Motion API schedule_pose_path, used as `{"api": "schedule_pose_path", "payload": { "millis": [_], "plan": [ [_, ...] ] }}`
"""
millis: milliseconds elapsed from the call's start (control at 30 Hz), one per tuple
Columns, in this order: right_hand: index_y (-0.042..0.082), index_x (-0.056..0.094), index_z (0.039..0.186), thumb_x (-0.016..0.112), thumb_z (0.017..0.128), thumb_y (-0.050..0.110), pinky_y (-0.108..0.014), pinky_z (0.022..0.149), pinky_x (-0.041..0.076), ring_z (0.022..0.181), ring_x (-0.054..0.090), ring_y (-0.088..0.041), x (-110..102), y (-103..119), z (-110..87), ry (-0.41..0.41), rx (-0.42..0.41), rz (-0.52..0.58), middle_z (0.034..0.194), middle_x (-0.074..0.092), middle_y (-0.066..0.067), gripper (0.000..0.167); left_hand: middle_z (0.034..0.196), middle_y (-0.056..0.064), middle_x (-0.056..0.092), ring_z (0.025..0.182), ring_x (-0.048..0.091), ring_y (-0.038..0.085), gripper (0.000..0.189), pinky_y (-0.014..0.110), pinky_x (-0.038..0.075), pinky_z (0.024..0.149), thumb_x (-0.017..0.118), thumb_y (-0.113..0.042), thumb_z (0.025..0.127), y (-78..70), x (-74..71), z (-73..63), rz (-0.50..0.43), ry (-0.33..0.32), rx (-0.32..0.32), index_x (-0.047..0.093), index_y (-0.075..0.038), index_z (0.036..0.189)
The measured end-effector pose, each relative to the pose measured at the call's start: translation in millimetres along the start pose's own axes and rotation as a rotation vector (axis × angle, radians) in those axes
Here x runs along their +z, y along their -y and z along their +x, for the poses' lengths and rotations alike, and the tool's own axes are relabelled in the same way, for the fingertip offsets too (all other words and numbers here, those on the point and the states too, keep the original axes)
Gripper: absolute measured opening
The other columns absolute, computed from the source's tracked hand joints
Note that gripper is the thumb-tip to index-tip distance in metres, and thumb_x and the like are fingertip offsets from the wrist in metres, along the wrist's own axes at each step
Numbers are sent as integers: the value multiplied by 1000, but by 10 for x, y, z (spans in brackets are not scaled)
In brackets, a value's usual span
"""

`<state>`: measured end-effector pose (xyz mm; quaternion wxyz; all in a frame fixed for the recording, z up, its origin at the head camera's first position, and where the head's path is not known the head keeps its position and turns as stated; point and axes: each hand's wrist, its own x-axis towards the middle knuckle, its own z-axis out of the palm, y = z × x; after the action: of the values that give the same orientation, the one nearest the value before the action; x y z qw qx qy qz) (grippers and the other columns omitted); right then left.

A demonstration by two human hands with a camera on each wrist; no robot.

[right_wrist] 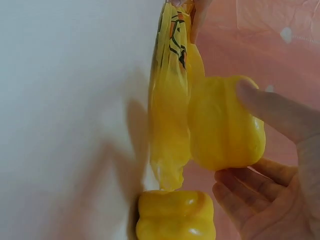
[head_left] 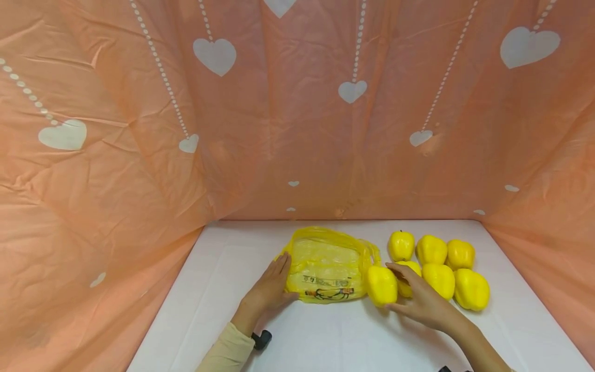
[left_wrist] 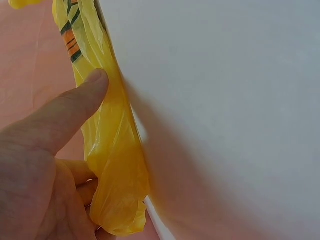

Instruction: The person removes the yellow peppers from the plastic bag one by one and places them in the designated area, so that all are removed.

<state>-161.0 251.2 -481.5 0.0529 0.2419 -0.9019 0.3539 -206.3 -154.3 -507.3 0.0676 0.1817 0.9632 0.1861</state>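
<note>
A thin yellow plastic bag [head_left: 325, 268] with printing lies on the white table, its loop of handles arching at the back and right. At its left end my left hand [head_left: 269, 284] holds the side of the bag. The left wrist view shows the thumb [left_wrist: 82, 102] against the film, with fingertips partly hidden behind it. My right hand [head_left: 420, 299] grips a yellow bell pepper [head_left: 382, 286] between thumb and fingers, at the bag's right side. In the right wrist view this pepper [right_wrist: 220, 122] overlaps the bag [right_wrist: 170, 115].
Several more yellow bell peppers [head_left: 438, 281] stand in two rows on the right of the white table [head_left: 325, 341]. One pepper [head_left: 409, 274] is partly hidden behind my right hand. A peach curtain [head_left: 279, 129] with hearts encloses the back and sides.
</note>
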Motion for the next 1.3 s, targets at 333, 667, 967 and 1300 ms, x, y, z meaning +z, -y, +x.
{"api": "schedule_pose_path", "payload": {
  "millis": [333,667,967,1300],
  "plan": [
    [7,52,150,97,80,32,-17,107,50,127,64,-29,-4,-35,-199,-38,-6,-31,144,65,-10,87,177,22,18,164,19,38,103,50,22,134,83,-36,96,-34,-29,-12,-13,5,-14,22,7,168],
    [13,53,150,97,80,33,-27,104,58,128,61,-9,-14,-124,-366,-21,-20,0,143,63,-9,85,177,22,17,164,19,38,104,51,22,134,84,-35,95,-18,-10,-2,-14,3,-18,22,6,168],
    [14,52,149,98,79,34,-27,104,58,129,55,1,-24,-201,-497,9,16,20,144,63,-8,86,178,21,17,165,18,37,105,49,20,134,83,-37,96,-17,-13,-6,-1,4,-9,21,6,168],
    [15,52,146,98,77,39,-25,103,58,126,55,4,-68,-248,-594,-4,41,-25,140,61,-1,87,177,23,18,164,18,38,103,49,19,135,83,-34,96,-39,-38,-9,4,7,-5,21,8,167]
  ]
}}
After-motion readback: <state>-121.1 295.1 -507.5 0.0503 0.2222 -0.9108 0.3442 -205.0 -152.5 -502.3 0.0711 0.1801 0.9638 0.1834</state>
